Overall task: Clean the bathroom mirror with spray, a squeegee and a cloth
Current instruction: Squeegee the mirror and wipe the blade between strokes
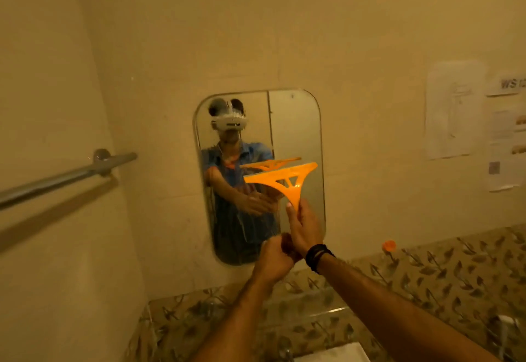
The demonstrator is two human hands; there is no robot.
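A rounded rectangular mirror (296, 122) hangs on the beige wall straight ahead. My right hand (301, 226) grips the handle of an orange squeegee (284, 181), whose wide blade lies against the glass about mid-height, slightly tilted. My left hand (274, 259) is curled just below the right wrist, touching the lower end of the squeegee handle; whether it grips the handle I cannot tell. The glass reflects a person in a blue shirt and the squeegee. No spray bottle or cloth is visible.
A metal towel bar (65, 176) juts out from the left wall. Paper notices (455, 109) are stuck on the wall at the right. A leaf-patterned tiled band (427, 273) runs below the mirror, with a small orange object (389, 245) on its ledge. A white basin edge (336, 354) shows at the bottom.
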